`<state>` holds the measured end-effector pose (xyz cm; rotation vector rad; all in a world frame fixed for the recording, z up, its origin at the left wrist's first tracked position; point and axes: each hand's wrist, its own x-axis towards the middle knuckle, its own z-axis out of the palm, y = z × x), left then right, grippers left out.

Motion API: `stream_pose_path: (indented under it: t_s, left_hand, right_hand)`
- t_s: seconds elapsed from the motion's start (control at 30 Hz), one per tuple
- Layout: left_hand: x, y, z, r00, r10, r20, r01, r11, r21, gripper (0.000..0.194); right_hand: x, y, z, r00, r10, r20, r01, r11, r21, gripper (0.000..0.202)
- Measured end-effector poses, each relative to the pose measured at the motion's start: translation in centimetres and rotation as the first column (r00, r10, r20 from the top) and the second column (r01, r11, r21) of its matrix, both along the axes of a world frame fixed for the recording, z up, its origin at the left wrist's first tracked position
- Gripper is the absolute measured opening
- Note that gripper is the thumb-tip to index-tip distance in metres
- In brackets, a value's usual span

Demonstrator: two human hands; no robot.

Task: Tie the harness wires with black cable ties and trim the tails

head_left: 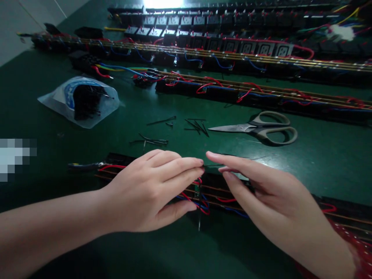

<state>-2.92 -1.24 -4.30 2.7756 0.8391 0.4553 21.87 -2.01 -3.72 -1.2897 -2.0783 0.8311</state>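
Observation:
A long black strip (343, 211) with copper rails and red and blue wires lies across the table in front of me. My left hand (154, 190) lies across it, fingers on the far side and thumb on the near side, gripping it. A thin black cable tie (213, 166) runs from the left fingertips to my right hand (270, 205). The right thumb and fingers are closed about the tie, with the index finger stretched forward; the exact contact is partly hidden. Between the hands, another thin dark tie (199, 211) crosses the wires, its end sticking out toward me.
Beyond the strip lie loose cable ties (197, 126), grey-handled scissors (273, 128) and an open plastic bag (109, 106) of black ties. Further back, a wired strip (261, 95) and rows of black socket units (226, 48) span the green table (130, 255).

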Motion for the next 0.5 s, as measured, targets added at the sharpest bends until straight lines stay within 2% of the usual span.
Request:
stream_pose_path:
  t_s: [0.1, 0.23, 0.4, 0.5]
  left_hand:
    - [0.07, 0.11, 0.01, 1.0, 0.019, 0.013, -0.019, 0.999, 0.027, 0.033]
    - [0.14, 0.28, 0.13, 1.0, 0.01, -0.005, -0.01, 0.998, 0.056, 0.024]
    - [0.0, 0.08, 0.01, 0.994, -0.102, 0.049, 0.092, 0.979, 0.182, 0.004]
    - [-0.14, -0.11, -0.04, 0.987, -0.15, 0.063, 0.134, 0.967, 0.215, 0.003]
  right_hand:
    - [0.02, -0.02, -0.02, 0.998, -0.066, 0.003, 0.066, 0.998, -0.004, 0.033]
    - [0.04, -0.03, 0.04, 0.998, -0.066, -0.007, 0.066, 0.998, 0.013, 0.032]
    - [-0.02, 0.02, -0.11, 0.997, -0.075, -0.016, 0.075, 0.997, 0.001, 0.026]
    - [-0.08, -0.01, -0.09, 0.996, -0.082, -0.03, 0.082, 0.997, -0.005, 0.024]
